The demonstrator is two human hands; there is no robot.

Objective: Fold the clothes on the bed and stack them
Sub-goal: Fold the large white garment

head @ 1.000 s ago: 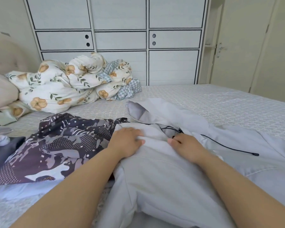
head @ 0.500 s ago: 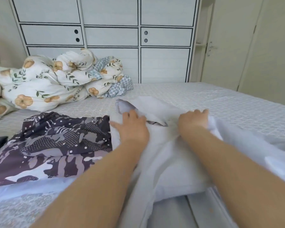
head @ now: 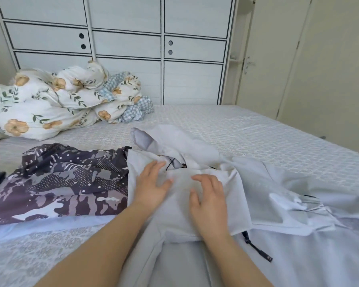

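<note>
On the bed (head: 257,131) before me lies the pale grey hooded jacket (head: 288,204), its folded panel under both palms. My left hand (head: 151,187) and right hand (head: 207,197) lie flat with fingers spread, gripping nothing, only pressing. I judge this fold wants smoothing outward from the middle, with the black drawcord (head: 171,163) and zipper pull (head: 257,248) tucked in first. Just beside my left hand, touching the jacket's edge, the dark patterned garment (head: 66,179) waits unfolded. Farther off sits a bundled floral quilt (head: 56,102), before the white wardrobe (head: 129,48).
</note>
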